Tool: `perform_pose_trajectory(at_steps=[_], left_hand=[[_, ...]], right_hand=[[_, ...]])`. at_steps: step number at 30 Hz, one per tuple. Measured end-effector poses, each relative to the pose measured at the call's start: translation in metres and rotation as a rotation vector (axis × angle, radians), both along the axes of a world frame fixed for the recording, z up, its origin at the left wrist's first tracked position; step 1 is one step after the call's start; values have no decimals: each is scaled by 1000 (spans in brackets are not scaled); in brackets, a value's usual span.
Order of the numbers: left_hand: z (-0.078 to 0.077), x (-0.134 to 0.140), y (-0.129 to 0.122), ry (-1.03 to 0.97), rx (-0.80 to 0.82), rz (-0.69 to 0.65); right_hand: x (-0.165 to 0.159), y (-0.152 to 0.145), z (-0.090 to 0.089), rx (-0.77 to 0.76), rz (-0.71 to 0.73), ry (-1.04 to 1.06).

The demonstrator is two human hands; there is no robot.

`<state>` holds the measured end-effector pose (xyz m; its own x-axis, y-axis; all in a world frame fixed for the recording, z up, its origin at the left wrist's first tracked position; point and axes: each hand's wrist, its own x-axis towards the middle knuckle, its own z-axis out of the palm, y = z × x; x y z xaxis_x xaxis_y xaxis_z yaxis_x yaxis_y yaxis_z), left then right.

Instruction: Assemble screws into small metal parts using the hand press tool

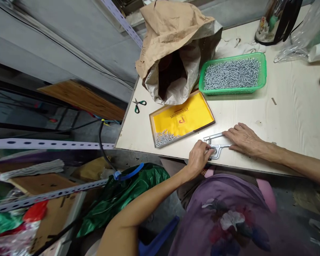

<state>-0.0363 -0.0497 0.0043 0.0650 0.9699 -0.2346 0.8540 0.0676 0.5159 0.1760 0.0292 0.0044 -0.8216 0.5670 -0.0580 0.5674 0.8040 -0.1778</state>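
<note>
A silver metal frame (216, 152) with long thin arms lies at the table's front edge, between my two hands. A small dark coiled spring (209, 140) shows at its left end. My left hand (199, 158) pinches the frame's left end with thumb and fingers, which hide part of it. My right hand (242, 140) grips the right ends of the arms, fingers closed over them. Just beyond my left hand, a shallow box (212, 123) with a yellow lining holds a small heap of silver springs (165, 138). Behind it, a green basket (264, 76) is filled with similar springs (232, 74).
An open brown paper sack (176, 28) leans over the back of the box. Green-handled scissors (139, 105) lie near the table's left edge. A glass kettle (269, 28) and clear plastic bags (296, 49) stand at the back right. A perforated metal rack (69, 143) is at the left.
</note>
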Motion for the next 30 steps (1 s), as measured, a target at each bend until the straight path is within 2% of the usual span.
perform_pose_trajectory(at_steps=[2, 5, 10, 18, 22, 26, 30], left_hand=[[-6, 9, 6, 59, 124, -204], [-11, 23, 24, 154, 194, -419], [-11, 27, 47, 202, 137, -579], [-10, 31, 45, 174, 81, -526], [-14, 34, 41, 197, 92, -502], [-33, 35, 28, 144, 266, -412], [-58, 45, -1, 69, 401, -351]], right_hand=[[0, -2, -2, -3, -5, 17], [2, -4, -6, -15, -19, 47], [9, -4, -8, -42, -57, 53], [1, -7, -5, -102, -77, -17], [-1, -13, -7, -56, -98, 16], [9, 0, -4, -12, -105, 32], [18, 28, -6, -98, 30, 19]])
